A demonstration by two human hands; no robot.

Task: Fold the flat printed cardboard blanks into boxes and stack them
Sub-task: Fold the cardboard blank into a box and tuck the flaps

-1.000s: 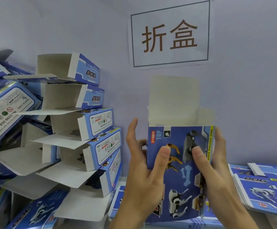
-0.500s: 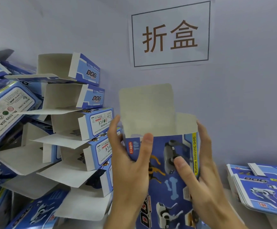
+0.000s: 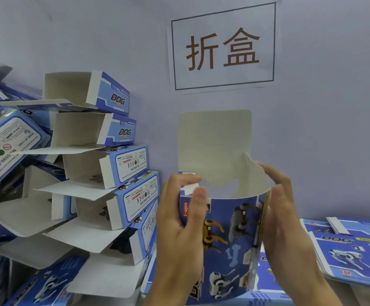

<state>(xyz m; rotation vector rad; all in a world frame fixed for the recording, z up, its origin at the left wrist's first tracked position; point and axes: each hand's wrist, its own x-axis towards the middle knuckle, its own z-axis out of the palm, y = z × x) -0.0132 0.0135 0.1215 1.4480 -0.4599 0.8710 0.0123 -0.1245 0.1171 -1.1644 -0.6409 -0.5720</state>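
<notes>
A good part of the job looks done. On the left a leaning stack [image 3: 104, 168] of folded boxes climbs the wall, each lying on its side with its top flaps hanging open, and more boxes crowd in behind and under it. Off to the right a pile of flat blanks [image 3: 351, 250] waits on the desk, so there is plenty left to fold.

One box [image 3: 226, 235] is in hand now, held upright in front of the wall, between stack and blanks. Its body is opened into a tube, the printed face bowed toward me. The big lid flap [image 3: 215, 146] stands straight up, and a side flap [image 3: 252, 175] curls inward at the right.

The left hand [image 3: 179, 226] grips the left edge, thumb across the front near the top corner. The right hand [image 3: 287, 217] lies along the right edge with fingers loosely bent at the side flap; whether they pinch it I cannot tell, for they are blurred.

I cannot see the bottom end. I judge this box half made, its top unclosed and its place on the stack not yet taken.
</notes>
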